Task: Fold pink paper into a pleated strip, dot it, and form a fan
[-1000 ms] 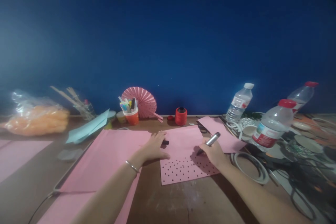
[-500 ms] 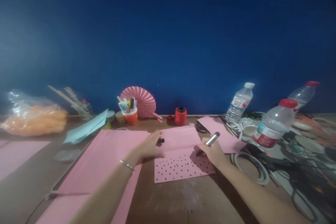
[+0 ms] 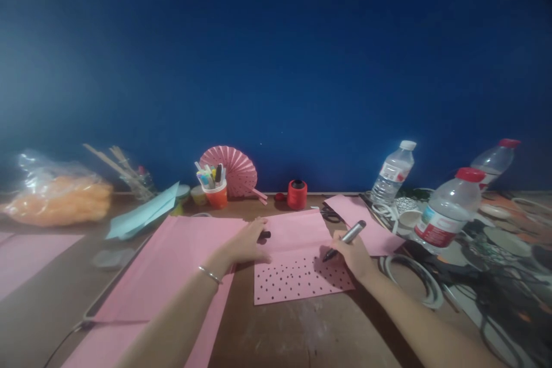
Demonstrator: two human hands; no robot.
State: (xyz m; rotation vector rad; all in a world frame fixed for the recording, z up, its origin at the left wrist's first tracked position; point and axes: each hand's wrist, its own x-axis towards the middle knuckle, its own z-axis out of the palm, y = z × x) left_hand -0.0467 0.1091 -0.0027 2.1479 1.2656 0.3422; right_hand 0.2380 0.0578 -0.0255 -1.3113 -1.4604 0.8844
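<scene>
A pink sheet point(image 3: 297, 286) lies on the brown table, its lower half covered with black dots. My right hand point(image 3: 352, 254) grips a silver and black marker point(image 3: 353, 232), tip down at the dotted part's upper right. My left hand point(image 3: 250, 241) rests on the sheet's left edge, fingers closed around a small black cap point(image 3: 264, 234). Left of it lie larger pink sheets point(image 3: 172, 259). Another pink piece point(image 3: 366, 224) is behind my right hand.
An orange cup of pens point(image 3: 215, 195) stands before a pink pleated fan point(image 3: 235, 169). A red spool point(image 3: 297, 194) is at the back. Bottles point(image 3: 448, 213), cables point(image 3: 414, 279) and clutter fill the right; a bag of orange material point(image 3: 60, 198) and blue paper point(image 3: 144, 213) lie left.
The camera view has shifted slightly, so the scene sits a little lower. The marker tip remains near the same part of the dotted sheet, and both hands keep their holds.
</scene>
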